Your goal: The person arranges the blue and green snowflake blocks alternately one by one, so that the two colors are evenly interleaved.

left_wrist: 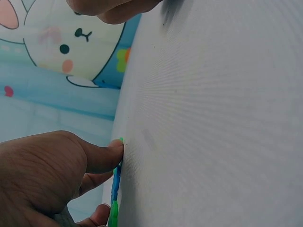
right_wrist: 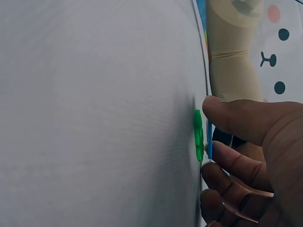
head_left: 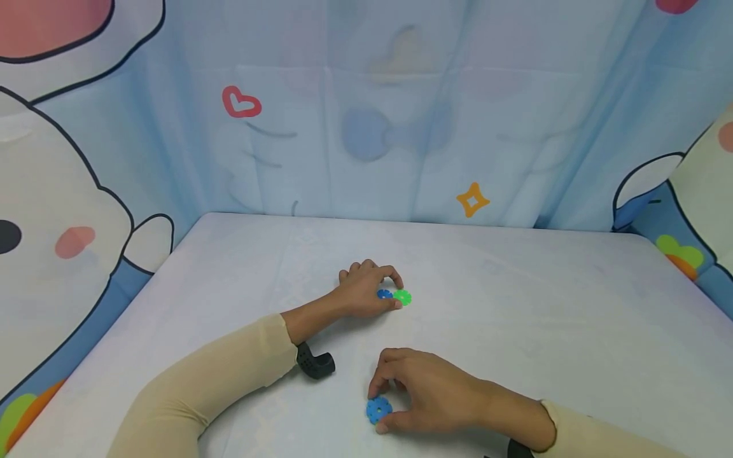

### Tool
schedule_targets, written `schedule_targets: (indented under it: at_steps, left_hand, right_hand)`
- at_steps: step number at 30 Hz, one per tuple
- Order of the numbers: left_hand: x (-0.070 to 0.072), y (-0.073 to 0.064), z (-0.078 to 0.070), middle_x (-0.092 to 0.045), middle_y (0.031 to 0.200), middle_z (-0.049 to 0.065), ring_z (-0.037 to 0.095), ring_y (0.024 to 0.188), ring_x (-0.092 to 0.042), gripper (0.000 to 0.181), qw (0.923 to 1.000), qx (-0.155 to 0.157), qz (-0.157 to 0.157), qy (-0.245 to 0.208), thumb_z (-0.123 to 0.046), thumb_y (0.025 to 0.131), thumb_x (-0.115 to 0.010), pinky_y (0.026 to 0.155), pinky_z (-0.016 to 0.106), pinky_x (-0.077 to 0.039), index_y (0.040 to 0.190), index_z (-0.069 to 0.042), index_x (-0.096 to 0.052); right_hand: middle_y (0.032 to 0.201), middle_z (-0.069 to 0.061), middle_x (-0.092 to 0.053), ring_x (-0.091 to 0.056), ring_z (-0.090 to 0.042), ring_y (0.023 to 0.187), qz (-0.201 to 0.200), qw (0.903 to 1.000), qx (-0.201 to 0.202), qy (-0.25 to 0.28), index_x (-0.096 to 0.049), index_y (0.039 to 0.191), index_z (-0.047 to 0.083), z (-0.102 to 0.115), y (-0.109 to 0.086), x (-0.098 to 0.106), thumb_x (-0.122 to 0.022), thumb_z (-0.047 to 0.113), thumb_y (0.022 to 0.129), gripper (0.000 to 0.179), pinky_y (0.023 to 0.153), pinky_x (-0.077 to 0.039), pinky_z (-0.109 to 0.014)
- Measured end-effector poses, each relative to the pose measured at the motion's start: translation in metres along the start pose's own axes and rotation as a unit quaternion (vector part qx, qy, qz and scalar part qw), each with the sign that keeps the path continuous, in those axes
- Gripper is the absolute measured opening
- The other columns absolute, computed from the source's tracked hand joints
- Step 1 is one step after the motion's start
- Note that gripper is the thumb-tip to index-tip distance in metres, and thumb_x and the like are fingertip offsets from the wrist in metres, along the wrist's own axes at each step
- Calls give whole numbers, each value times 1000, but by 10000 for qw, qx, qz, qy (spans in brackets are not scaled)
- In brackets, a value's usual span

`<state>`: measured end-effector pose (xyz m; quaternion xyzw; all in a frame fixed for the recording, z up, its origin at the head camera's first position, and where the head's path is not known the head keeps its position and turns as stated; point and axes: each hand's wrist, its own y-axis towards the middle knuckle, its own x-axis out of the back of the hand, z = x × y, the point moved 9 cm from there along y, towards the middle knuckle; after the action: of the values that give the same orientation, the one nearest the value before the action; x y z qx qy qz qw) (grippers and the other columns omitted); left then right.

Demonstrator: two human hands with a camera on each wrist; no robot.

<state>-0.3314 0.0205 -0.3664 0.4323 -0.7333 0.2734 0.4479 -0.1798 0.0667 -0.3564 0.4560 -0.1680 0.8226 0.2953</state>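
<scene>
Far up the table, my left hand [head_left: 363, 289] pinches a bright green notched disc [head_left: 403, 297] between thumb and forefinger. A dark blue notched disc [head_left: 384, 294] sits against it, partly under the hand. In the left wrist view, a blue piece [left_wrist: 115, 185] and a green piece [left_wrist: 113, 213] line up edge-on beside the thumb. Nearer the front, my right hand [head_left: 432, 391] grips a blue notched disc [head_left: 379, 410] by its edges, thumb below and forefinger above. The right wrist view shows a green disc [right_wrist: 198, 135] edge-on, close beside that blue disc [right_wrist: 209, 139] on the table side.
A white cloth covers the table [head_left: 544, 318]. Behind it hangs a light blue curtain [head_left: 286, 146] printed with cartoon figures. A black wrist strap piece [head_left: 316, 362] juts from the left sleeve [head_left: 229, 362] close over the cloth.
</scene>
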Motion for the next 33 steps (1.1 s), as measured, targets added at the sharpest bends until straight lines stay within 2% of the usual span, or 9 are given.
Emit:
schedule_targets:
  at_steps: [4, 9, 22, 33]
  left_hand:
    - [0, 0, 0, -54, 124, 6, 25, 116, -45, 29, 10000, -17, -6, -35, -44, 88, -71, 89, 42, -31, 114, -34, -63]
    - [1, -1, 0, -54, 123, 7, 26, 117, -45, 29, 9999, -63, -36, -111, -43, 88, -72, 86, 41, -30, 113, -34, -64]
    - [2, 0, 0, -54, 122, 6, 26, 117, -45, 29, 10000, -58, -28, -68, -44, 88, -71, 89, 43, -31, 114, -34, -64]
    - [1, 1, 0, -54, 122, 6, 26, 117, -46, 30, 10000, -77, 32, -29, -45, 88, -71, 87, 42, -31, 115, -34, -64]
  right_hand:
    - [95, 24, -56, -51, 4, 83, -47, 9999, 26, 108, -66, 100, 33, -1, 0, 3, -75, 46, 85, 22, 76, -45, -16]
    - [92, 23, -59, -53, 2, 80, -255, 9993, -32, 256, -65, 103, 30, -4, -1, 12, -76, 37, 86, 22, 74, -46, -17]
    - [91, 22, -60, -51, -2, 76, -654, 9975, -224, -111, -69, 105, 27, -15, -4, 35, -78, 33, 84, 23, 69, -44, -17]
    - [89, 17, -61, -50, -5, 74, -984, 9933, -566, -229, -71, 107, 23, -47, -2, 55, -79, 32, 83, 27, 63, -44, -19]
